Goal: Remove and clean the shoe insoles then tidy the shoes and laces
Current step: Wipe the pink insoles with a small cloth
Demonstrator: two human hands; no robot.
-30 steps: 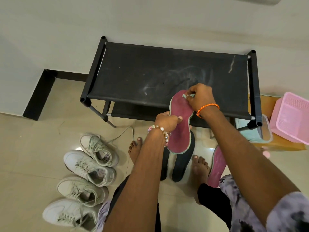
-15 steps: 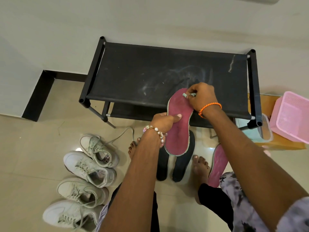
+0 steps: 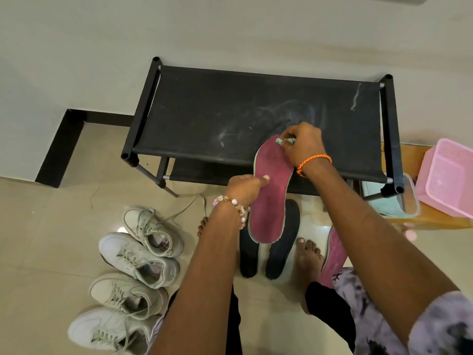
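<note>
My left hand grips a maroon insole by its left edge, thumb on top, holding it up in front of the black shoe rack. My right hand pinches a small crumpled pale wipe against the insole's toe end. Two dark insoles lie on the floor below, between my bare feet. A second maroon insole lies on the floor to the right, partly hidden by my right arm. Several white sneakers stand in a row at the lower left, one with a loose lace.
A pink plastic basket and a clear container sit on a low wooden surface at the right. The wall runs behind the rack, with a dark skirting corner at the left. Beige tiled floor lies all around.
The insole and both hands have shifted slightly; my right hand with the wipe stays at the toe end. Nothing else has moved.
</note>
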